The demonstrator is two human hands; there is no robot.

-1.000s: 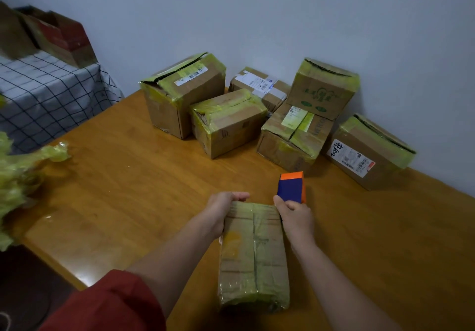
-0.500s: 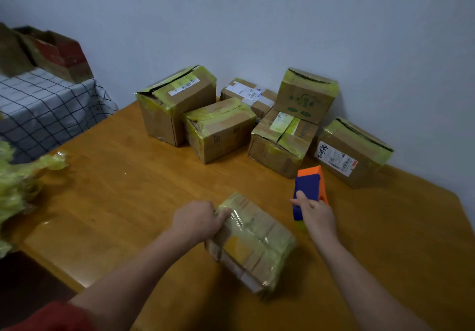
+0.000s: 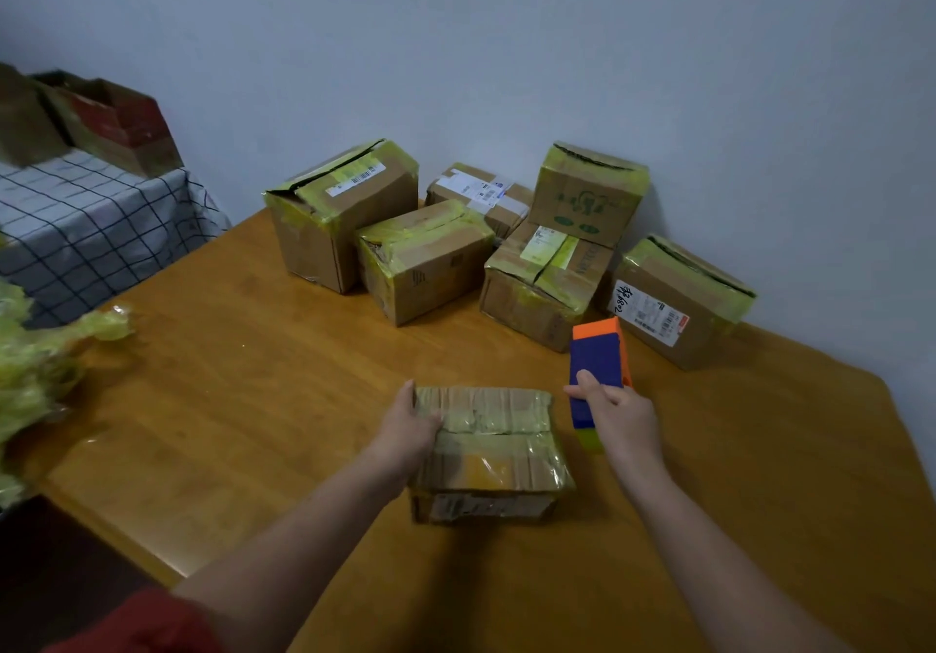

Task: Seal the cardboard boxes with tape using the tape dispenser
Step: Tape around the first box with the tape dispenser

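A small cardboard box (image 3: 494, 450) wrapped in yellowish tape lies on the wooden table (image 3: 253, 399) in front of me, its long side now across my view. My left hand (image 3: 407, 427) grips its left end. My right hand (image 3: 615, 414) holds the blue and orange tape dispenser (image 3: 597, 363) upright just right of the box, with a yellow-green roll showing under the hand. Several taped cardboard boxes (image 3: 425, 257) stand grouped at the back against the wall.
A heap of crumpled yellow-green tape (image 3: 35, 379) lies at the table's left edge. Beyond it stands a surface with a checked cloth (image 3: 86, 227) and an open brown box (image 3: 111, 120). The wall runs close behind the box group.
My left hand has turned the small box about a quarter turn, from lengthwise to crosswise. My right hand left the box and moved right with the tape dispenser.
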